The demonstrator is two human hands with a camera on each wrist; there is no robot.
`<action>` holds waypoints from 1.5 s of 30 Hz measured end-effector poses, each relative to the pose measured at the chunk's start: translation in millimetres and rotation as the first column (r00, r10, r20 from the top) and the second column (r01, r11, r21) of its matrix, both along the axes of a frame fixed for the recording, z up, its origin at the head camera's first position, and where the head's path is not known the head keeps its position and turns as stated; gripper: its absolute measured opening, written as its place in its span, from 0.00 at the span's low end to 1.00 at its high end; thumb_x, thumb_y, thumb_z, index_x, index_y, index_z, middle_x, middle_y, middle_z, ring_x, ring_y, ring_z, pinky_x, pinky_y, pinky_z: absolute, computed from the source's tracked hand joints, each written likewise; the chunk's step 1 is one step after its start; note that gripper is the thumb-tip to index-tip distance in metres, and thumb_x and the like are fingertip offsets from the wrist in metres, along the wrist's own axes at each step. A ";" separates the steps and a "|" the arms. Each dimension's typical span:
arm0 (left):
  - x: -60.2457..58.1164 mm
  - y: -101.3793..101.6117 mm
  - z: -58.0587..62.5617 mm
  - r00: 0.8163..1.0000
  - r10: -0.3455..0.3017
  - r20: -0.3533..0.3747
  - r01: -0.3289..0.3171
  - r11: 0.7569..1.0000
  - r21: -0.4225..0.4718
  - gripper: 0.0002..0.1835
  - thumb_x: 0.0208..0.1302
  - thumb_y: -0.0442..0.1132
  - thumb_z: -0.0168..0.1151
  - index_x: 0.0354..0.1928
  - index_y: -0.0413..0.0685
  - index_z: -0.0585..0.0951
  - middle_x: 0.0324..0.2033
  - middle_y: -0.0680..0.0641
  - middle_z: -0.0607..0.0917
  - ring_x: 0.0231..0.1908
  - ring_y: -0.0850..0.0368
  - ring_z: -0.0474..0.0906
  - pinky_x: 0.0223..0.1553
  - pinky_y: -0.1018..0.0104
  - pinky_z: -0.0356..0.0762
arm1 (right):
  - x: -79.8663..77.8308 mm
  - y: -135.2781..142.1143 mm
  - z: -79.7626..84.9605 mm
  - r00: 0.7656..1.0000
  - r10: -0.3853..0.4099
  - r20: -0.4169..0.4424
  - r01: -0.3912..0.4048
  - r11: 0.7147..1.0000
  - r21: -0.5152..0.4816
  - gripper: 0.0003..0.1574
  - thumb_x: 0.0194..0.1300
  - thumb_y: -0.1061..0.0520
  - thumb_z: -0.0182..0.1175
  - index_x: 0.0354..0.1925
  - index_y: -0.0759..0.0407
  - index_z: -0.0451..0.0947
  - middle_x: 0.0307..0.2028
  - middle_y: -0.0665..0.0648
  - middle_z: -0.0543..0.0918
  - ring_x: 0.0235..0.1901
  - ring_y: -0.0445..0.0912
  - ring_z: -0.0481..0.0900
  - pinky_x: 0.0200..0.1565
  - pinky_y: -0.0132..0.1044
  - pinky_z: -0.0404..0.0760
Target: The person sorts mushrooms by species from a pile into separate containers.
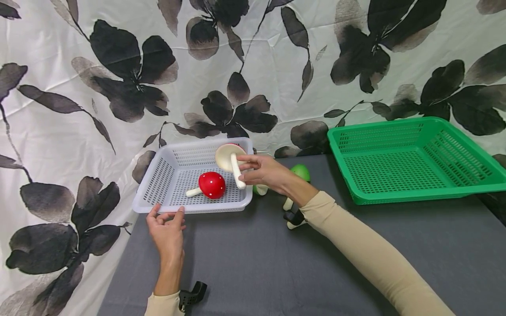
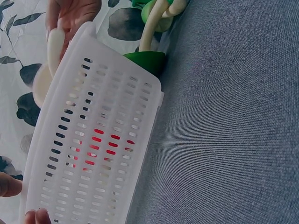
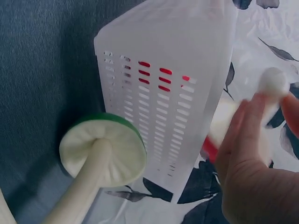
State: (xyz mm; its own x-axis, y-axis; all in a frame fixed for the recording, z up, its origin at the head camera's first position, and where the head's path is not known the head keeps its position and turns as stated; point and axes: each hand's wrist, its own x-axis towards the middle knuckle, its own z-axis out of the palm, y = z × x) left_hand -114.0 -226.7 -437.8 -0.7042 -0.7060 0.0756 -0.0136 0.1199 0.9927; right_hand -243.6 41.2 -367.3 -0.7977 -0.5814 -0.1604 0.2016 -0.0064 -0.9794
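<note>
My right hand (image 1: pixel 266 173) pinches a toy mushroom (image 1: pixel 236 169) by its white stem, above the right part of the white basket (image 1: pixel 158 206). Its pale underside faces me, and red cap edge shows behind it. Inside that basket lies a red mushroom with white dots (image 1: pixel 212 185), stem pointing left. At the front rim, my left hand (image 1: pixel 168 232) pinches the edge near the left corner. In the right wrist view, a green-capped mushroom (image 3: pixel 103 149) lies against the basket's outer side, stem toward the camera.
A green basket (image 1: pixel 395 196) stands at the right on the grey table (image 1: pixel 245 263). Between the baskets lie more mushrooms, among them a green one (image 1: pixel 301 171), partly behind my right wrist. Floral cloth (image 1: pixel 276 87) hangs behind the table.
</note>
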 end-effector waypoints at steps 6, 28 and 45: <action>-0.1 0.8 -1.2 1.000 0.001 -0.004 -0.001 1.000 0.000 0.38 0.63 0.37 0.72 0.71 0.48 0.63 0.37 0.47 0.77 0.26 0.59 0.79 0.24 0.73 0.79 | 5.1 3.6 7.4 0.981 0.093 -0.167 -0.042 0.958 0.284 0.41 0.66 0.62 0.68 0.73 0.61 0.66 0.67 0.61 0.75 0.63 0.52 0.76 0.62 0.44 0.78; 1.2 0.4 -1.3 1.000 -0.009 -0.015 0.009 1.000 -0.008 0.38 0.64 0.38 0.72 0.72 0.48 0.62 0.38 0.47 0.78 0.27 0.58 0.80 0.25 0.74 0.79 | 13.1 45.3 2.6 0.994 0.060 -0.095 -0.043 0.984 0.172 0.33 0.70 0.62 0.63 0.70 0.66 0.68 0.62 0.67 0.78 0.58 0.52 0.81 0.64 0.57 0.74; 1.4 1.4 0.5 1.000 -0.012 -0.009 0.012 1.000 -0.002 0.38 0.64 0.39 0.72 0.71 0.49 0.62 0.37 0.46 0.77 0.28 0.54 0.81 0.25 0.74 0.79 | 18.2 64.4 -1.3 0.991 0.065 -0.120 -0.038 0.976 0.216 0.35 0.68 0.58 0.67 0.70 0.59 0.70 0.60 0.63 0.81 0.59 0.55 0.81 0.59 0.46 0.81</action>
